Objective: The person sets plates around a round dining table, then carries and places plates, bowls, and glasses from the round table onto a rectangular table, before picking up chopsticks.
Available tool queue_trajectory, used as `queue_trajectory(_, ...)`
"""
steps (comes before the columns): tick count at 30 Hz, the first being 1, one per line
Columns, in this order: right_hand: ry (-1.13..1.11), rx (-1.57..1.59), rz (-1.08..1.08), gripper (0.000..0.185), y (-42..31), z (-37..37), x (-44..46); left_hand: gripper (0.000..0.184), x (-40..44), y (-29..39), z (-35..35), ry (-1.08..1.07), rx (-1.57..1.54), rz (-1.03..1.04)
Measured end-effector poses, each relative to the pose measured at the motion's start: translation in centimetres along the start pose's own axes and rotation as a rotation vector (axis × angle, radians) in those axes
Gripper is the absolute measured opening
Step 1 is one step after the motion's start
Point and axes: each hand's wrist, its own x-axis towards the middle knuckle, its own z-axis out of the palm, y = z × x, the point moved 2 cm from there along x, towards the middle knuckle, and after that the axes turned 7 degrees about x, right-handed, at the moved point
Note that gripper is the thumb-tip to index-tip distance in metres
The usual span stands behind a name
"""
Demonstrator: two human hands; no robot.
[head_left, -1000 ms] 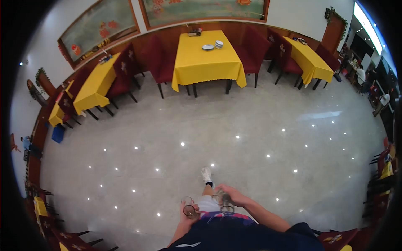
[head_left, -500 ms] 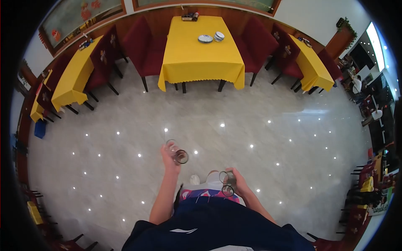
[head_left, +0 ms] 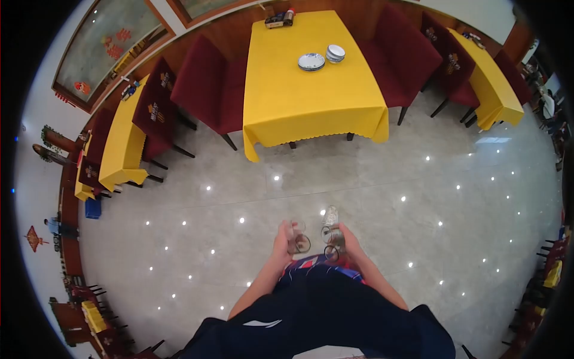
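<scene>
My left hand (head_left: 282, 240) is closed around a clear drinking glass (head_left: 301, 242), held out in front of my body. Another clear drinking glass (head_left: 332, 251) is gripped by my right hand (head_left: 350, 240), a short gap to the right of the first. Two round edges show at each hand; whether these belong to one glass or two, I cannot tell. Both hands are above the floor, beyond the dark shirt (head_left: 317, 305). Past them stands a table with a yellow cloth (head_left: 305, 96), bearing a stack of bowls (head_left: 336, 54) and a stack of plates (head_left: 311, 61).
Dark red chairs (head_left: 206, 84) flank the middle table. More yellow-covered tables stand left (head_left: 122, 143) and right (head_left: 487, 78). A blue bin (head_left: 92, 208) sits on the left. Shiny grey tiles (head_left: 197, 239) cover the floor. A person (head_left: 547, 105) is at the far right.
My hands have come closer together, both still holding glassware. The middle table appears larger and nearer, and the view has turned slightly. One shoe now shows farther forward.
</scene>
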Motion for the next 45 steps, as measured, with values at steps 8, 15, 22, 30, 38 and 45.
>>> queue_trajectory(8,-0.219,-0.283,0.093,0.041,-10.9,6.7,11.7,0.051,8.2,13.7,4.8,0.203,-0.048,0.011)
queue_trajectory(15,-0.146,-0.405,0.034,0.044,-21.1,10.2,19.4,0.05,15.8,16.3,6.4,0.232,-0.188,-0.148)
queue_trajectory(22,-0.075,-0.383,0.018,0.043,-27.4,14.3,30.5,0.045,26.1,27.2,6.1,0.155,0.009,-0.133)
queue_trajectory(30,0.263,-0.716,-0.353,0.043,-37.9,25.1,43.5,0.04,45.6,41.4,3.8,0.188,0.871,0.564)
queue_trajectory(38,0.519,-1.599,-0.752,0.046,-52.1,33.1,62.6,0.052,61.8,60.1,11.5,0.219,1.511,0.726)
queue_trajectory(45,0.568,-1.908,-0.442,0.043,-56.8,34.9,72.7,0.054,71.8,62.3,16.1,0.226,1.735,0.757)
